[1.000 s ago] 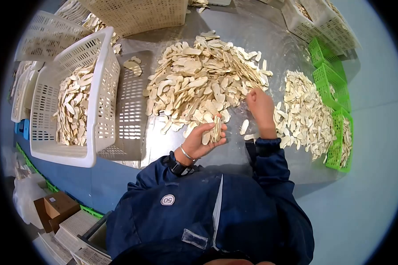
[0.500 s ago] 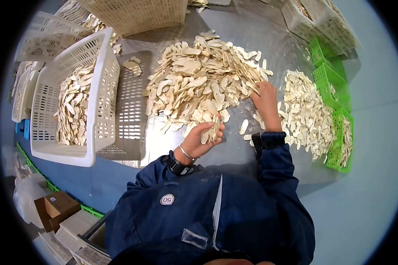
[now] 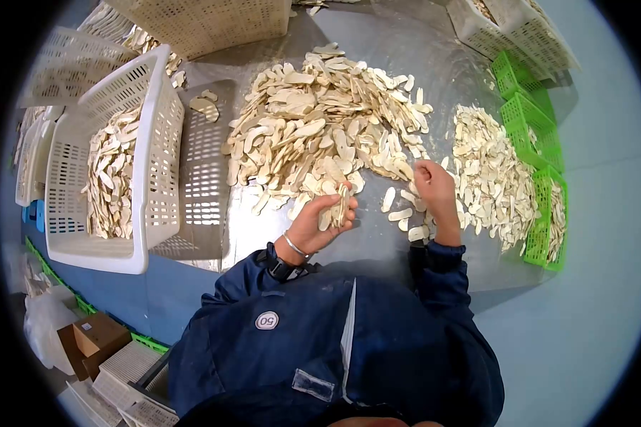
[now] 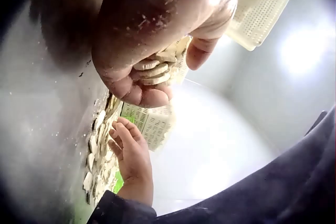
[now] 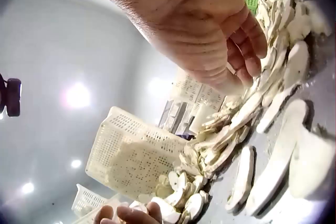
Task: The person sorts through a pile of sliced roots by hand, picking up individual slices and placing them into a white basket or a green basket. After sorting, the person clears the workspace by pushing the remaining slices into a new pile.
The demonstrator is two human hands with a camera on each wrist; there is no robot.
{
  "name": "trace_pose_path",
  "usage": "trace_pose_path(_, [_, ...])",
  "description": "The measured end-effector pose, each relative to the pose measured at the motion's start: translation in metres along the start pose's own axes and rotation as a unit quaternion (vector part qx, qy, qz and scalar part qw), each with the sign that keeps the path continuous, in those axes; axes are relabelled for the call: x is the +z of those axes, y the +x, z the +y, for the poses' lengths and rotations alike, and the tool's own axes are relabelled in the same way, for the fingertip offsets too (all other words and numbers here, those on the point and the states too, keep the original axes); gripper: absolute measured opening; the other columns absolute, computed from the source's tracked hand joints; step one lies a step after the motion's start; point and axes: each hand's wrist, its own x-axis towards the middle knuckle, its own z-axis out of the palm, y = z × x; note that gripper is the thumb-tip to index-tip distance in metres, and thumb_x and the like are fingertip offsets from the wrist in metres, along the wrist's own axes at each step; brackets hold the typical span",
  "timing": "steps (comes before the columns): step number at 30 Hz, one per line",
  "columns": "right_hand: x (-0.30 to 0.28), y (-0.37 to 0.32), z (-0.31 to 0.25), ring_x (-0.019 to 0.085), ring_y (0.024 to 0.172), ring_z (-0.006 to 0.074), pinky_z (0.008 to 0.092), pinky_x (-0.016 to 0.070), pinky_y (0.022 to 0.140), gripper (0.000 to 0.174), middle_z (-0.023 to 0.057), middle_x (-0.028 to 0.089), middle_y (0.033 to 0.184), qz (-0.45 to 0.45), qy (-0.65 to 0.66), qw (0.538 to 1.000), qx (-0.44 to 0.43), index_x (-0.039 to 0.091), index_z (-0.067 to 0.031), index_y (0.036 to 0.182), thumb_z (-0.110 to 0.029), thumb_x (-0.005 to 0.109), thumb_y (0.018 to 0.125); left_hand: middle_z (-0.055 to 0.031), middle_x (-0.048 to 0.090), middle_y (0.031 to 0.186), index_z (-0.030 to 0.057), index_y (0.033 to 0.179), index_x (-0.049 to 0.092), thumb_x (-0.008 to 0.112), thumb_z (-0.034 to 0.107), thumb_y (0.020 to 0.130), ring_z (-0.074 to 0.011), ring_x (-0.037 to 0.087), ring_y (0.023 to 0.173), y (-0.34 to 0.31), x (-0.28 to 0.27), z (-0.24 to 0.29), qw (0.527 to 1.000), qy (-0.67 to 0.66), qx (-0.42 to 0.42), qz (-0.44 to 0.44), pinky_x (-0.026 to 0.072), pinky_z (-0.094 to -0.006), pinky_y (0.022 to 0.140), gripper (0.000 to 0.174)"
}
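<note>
- Pale slices (image 3: 320, 117) heap on the metal table (image 3: 406, 43).
- Jacket badge (image 3: 267, 320) reads "50".
- Left hand (image 3: 316, 225) grips several, fingers curled; only its wrist view shows crumbs (image 4: 160, 11) there.
- Right hand (image 3: 436, 190), loosely bent, looks empty.

The flat, elongated slices (image 3: 299, 99) are cream shading to tan. The large rectangular plastic basket (image 3: 148, 146) is white, patterned with slots; the small plastic baskets (image 3: 541, 224) are green latticework. The fabric jacket (image 3: 406, 334) is navy with a whitish rounded badge (image 3: 267, 321), the metal tabletop (image 3: 399, 43) grey.
</note>
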Motion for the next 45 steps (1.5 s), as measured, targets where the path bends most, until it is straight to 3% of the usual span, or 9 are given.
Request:
trace_pose_path(5, [0.017, 0.005, 0.007, 0.055, 0.097, 0.0355, 0.0423, 0.0450, 0.089, 0.024, 0.0132, 0.064, 0.098, 0.009, -0.160, 0.981, -0.107, 0.067, -0.0066, 0.102, -0.016, 0.067, 0.080, -0.0103, 0.062, 0.108, 0.0119, 0.136, 0.047, 0.053, 0.021, 0.097, -0.0197, 0.063, 0.091, 0.001, -0.001, 0.000, 1.000, 0.002, 0.006, 0.004, 0.0544, -0.0319, 0.079, 0.041])
trace_pose_path(8, [0.014, 0.005, 0.008, 0.060, 0.086, 0.0261, 0.0365, 0.0483, 0.079, 0.021, 0.0109, 0.065, 0.089, -0.006, -0.135, 0.989, -0.061, 0.066, -0.0036, 0.099, -0.016, 0.068, 0.082, -0.0106, 0.062, 0.109, 0.0114, 0.136, 0.047, 0.053, 0.020, 0.096, -0.0199, 0.064, 0.091, 0.001, -0.003, -0.001, 1.000, -0.001, 0.008, -0.002, 0.0544, -0.0320, 0.079, 0.041])
trace_pose_path(11, [-0.005, -0.004, -0.026, 0.059, 0.072, 0.0135, 0.0279, 0.0472, 0.067, 0.020, 0.0057, 0.065, 0.079, -0.028, 0.069, 0.991, 0.114, 0.065, -0.0006, 0.097, -0.017, 0.069, 0.085, -0.0117, 0.062, 0.111, 0.0107, 0.136, 0.046, 0.053, 0.019, 0.096, -0.0223, 0.064, 0.095, 0.002, -0.004, -0.001, 1.000, -0.023, 0.002, -0.015, 0.0545, -0.0352, 0.084, 0.042])
trace_pose_path(18, [-0.012, -0.017, -0.054, 0.058, 0.075, 0.0042, 0.0221, 0.0458, 0.064, 0.018, 0.0009, 0.065, 0.088, -0.227, 0.345, 0.902, 0.127, 0.065, -0.0023, 0.102, -0.015, 0.068, 0.090, -0.0191, 0.056, 0.131, 0.0101, 0.138, 0.045, 0.052, 0.017, 0.095, -0.0377, 0.057, 0.120, 0.001, 0.009, -0.003, 0.998, -0.058, 0.002, -0.005, 0.0429, -0.0518, 0.107, 0.044])
trace_pose_path(21, [0.005, -0.004, -0.036, 0.061, 0.081, 0.0200, 0.0322, 0.0491, 0.073, 0.022, 0.0087, 0.065, 0.091, -0.098, 0.081, 0.992, -0.027, 0.065, -0.0038, 0.103, -0.014, 0.069, 0.083, -0.0207, 0.054, 0.134, 0.0107, 0.140, 0.043, 0.053, 0.018, 0.095, -0.0393, 0.055, 0.123, 0.001, 0.006, -0.004, 0.999, -0.045, -0.022, -0.019, 0.0414, -0.0530, 0.109, 0.046])
trace_pose_path(23, [0.012, 0.001, -0.029, 0.059, 0.084, 0.0348, 0.0426, 0.0480, 0.079, 0.022, 0.0147, 0.064, 0.091, -0.024, -0.060, 0.991, -0.117, 0.066, -0.0051, 0.100, -0.012, 0.067, 0.078, -0.0201, 0.057, 0.131, 0.0119, 0.142, 0.041, 0.053, 0.019, 0.096, -0.0361, 0.059, 0.117, 0.003, 0.006, -0.004, 0.999, -0.021, -0.030, -0.018, 0.0433, -0.0528, 0.107, 0.048])
trace_pose_path(34, [0.002, -0.004, 0.001, 0.056, 0.095, 0.0345, 0.0441, 0.0439, 0.088, 0.019, 0.0123, 0.063, 0.095, 0.048, -0.132, 0.980, -0.140, 0.065, -0.0057, 0.089, 0.001, 0.053, 0.076, -0.0164, 0.062, 0.116, 0.0113, 0.141, 0.042, 0.052, 0.018, 0.096, -0.0272, 0.066, 0.101, 0.001, -0.002, -0.003, 0.999, -0.025, -0.034, -0.015, 0.0563, -0.0414, 0.088, 0.046])
trace_pose_path(39, [0.024, -0.001, -0.031, 0.054, 0.109, 0.0371, 0.0453, 0.0401, 0.099, 0.042, 0.0170, 0.060, 0.112, 0.028, -0.072, 0.973, -0.216, 0.060, -0.0020, 0.114, -0.008, 0.069, 0.073, -0.0115, 0.064, 0.114, 0.0110, 0.142, 0.043, 0.052, 0.021, 0.098, -0.0210, 0.066, 0.096, 0.000, 0.000, -0.002, 1.000, 0.006, -0.026, -0.009, 0.0548, -0.0365, 0.086, 0.046])
trace_pose_path(45, [0.037, 0.002, -0.032, 0.055, 0.110, 0.0347, 0.0439, 0.0439, 0.096, 0.034, 0.0147, 0.062, 0.109, 0.026, -0.109, 0.972, -0.208, 0.064, -0.0031, 0.106, -0.011, 0.072, 0.074, -0.0127, 0.065, 0.113, 0.0094, 0.141, 0.043, 0.051, 0.020, 0.098, -0.0219, 0.066, 0.095, 0.001, -0.002, -0.002, 1.000, 0.004, -0.020, -0.003, 0.0553, -0.0365, 0.084, 0.045])
